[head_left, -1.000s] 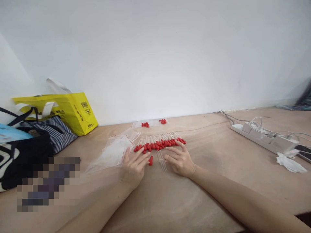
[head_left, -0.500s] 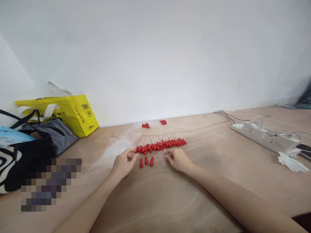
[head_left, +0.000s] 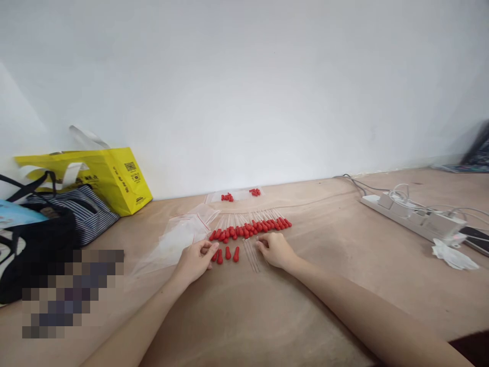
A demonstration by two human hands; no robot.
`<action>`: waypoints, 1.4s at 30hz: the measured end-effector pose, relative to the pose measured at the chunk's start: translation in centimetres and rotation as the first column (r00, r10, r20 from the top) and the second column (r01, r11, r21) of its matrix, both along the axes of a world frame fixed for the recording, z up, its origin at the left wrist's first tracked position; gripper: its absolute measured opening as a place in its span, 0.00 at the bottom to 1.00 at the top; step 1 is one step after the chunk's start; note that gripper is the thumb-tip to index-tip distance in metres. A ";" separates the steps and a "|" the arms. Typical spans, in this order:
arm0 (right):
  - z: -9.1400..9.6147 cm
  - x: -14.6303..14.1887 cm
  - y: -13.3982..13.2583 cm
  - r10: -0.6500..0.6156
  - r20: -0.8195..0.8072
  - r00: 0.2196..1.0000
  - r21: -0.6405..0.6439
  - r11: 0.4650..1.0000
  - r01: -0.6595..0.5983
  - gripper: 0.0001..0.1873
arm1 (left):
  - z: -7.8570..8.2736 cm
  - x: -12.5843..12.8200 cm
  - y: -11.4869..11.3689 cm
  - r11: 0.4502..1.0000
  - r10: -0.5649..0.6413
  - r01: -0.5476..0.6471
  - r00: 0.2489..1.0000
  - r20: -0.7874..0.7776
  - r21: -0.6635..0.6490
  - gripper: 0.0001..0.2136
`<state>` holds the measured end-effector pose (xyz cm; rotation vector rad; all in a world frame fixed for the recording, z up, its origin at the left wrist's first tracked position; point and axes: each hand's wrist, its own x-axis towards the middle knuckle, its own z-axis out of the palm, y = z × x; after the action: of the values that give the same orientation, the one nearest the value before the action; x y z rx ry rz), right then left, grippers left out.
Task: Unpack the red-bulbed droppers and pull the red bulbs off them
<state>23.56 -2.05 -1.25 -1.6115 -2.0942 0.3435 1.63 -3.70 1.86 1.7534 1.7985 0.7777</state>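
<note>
Four small red bulbs [head_left: 228, 253] lie next to each other on the tan worktop [head_left: 229, 321], just beside the left hand [head_left: 195, 259]. The ones that show well have a skinny neck and a fat, round end, and the fat ends point toward the person. The bulb farthest left is partly hidden by the bent left fingers, so I cannot tell if they grip it. Next to the bulbs, some thin, see-through tubes [head_left: 251, 256] lie side by side on a slant. The right hand [head_left: 278, 250] is by their far ends with its fingers curled in, and I cannot tell if it pinches one. Behind both hands is a long, bumpy row of red tops [head_left: 263, 226], with clear sticks [head_left: 252, 219] spread out behind it like a fan
</note>
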 end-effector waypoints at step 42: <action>0.3 3.0 2.3 -0.054 0.213 0.976 0.468 0.882 -0.054 0.10 | -1.7 3.1 -2.6 0.616 -0.157 0.588 0.744 -0.650 0.524 0.12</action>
<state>26.55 0.28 -0.91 -1.3981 -2.1187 -0.3464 4.72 -6.28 0.20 3.0458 1.3508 0.8976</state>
